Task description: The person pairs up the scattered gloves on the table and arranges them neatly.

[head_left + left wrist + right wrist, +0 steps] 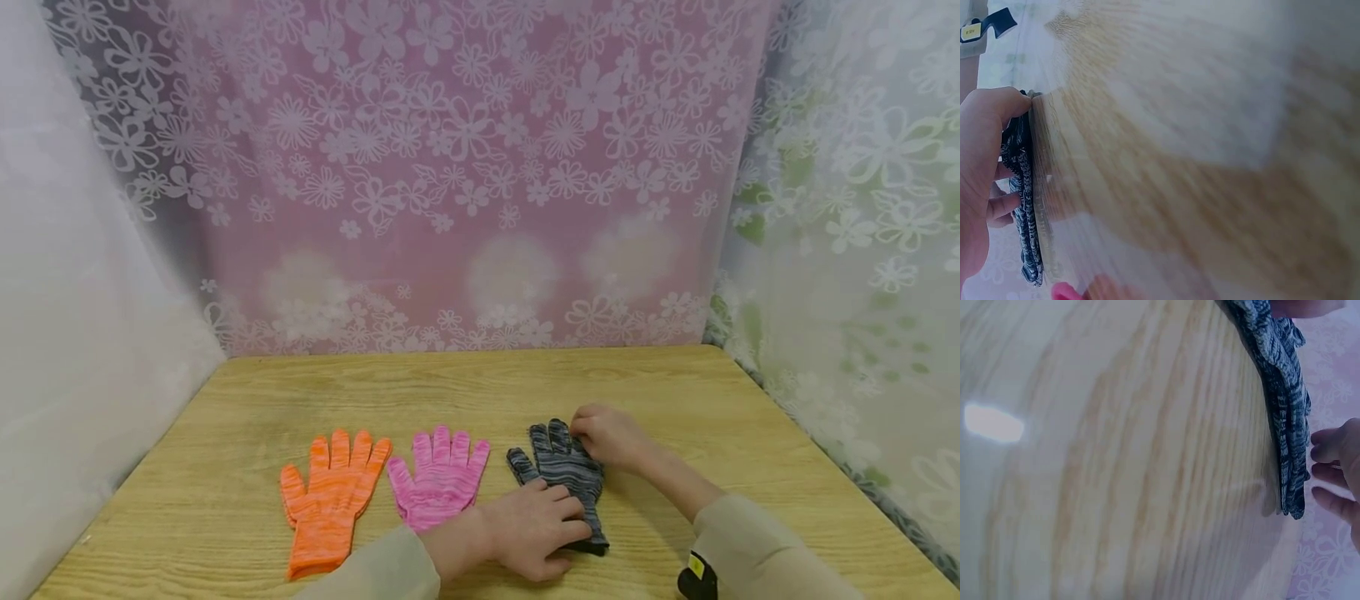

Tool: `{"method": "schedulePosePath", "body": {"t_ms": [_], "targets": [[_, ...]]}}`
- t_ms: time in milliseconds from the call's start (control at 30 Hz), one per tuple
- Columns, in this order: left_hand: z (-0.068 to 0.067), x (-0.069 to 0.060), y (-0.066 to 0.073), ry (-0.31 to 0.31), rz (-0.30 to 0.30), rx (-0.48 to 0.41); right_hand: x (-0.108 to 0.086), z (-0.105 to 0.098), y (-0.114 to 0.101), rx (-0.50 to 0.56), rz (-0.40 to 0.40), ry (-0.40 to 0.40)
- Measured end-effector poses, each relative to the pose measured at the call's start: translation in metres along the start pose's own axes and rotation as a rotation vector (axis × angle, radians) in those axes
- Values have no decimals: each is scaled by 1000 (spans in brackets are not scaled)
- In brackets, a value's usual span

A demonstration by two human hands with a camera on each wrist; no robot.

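A dark grey-and-black striped knit glove [570, 471] lies on the wooden table, fingers pointing away from me. My left hand [532, 529] rests across its lower palm and cuff, fingers spread. In the left wrist view, the thumb of the left hand [982, 169] touches the cuff end of the dark glove [1022, 200]. Beside the glove's fingers is my right hand [611, 437], its fingers loosely bent. The right wrist view shows the right hand [1341, 462] with fingertips just off the layered dark glove [1288, 425].
To the left lie a pink knit glove [438, 479] and an orange knit glove [326, 500], both flat, fingers pointing away. The wooden table [450, 387] ends at a pink flowered curtain [480, 208]. Pale sheets hang at the left and right sides.
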State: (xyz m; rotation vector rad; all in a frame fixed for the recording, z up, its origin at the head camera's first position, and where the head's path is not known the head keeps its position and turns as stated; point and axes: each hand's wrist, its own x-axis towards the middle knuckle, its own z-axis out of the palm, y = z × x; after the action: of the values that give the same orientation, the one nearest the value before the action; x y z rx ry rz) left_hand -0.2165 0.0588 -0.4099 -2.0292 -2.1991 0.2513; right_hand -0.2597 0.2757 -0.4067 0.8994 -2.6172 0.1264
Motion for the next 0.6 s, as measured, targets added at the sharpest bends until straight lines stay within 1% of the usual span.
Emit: {"method": "schedulePosePath", "body": {"t_ms": [67,167,267,333,433,600], "targets": [[-1,0,0,-1,0,4,0,-2,-2,9,12,-48],[-1,0,0,-7,1,-3,-1,-3,-3,28,77,-113],[-1,0,1,-7,4,-4,-2,-2,-4,46,130,-139],[-2,0,1,-6,6,5,-3,-1,-3,62,144,-140],[-3,0,1,-7,10,25,-3,0,-2,89,139,-134],[-3,-2,1,-6,31,57,-4,1,3,135,87,-112]]}}
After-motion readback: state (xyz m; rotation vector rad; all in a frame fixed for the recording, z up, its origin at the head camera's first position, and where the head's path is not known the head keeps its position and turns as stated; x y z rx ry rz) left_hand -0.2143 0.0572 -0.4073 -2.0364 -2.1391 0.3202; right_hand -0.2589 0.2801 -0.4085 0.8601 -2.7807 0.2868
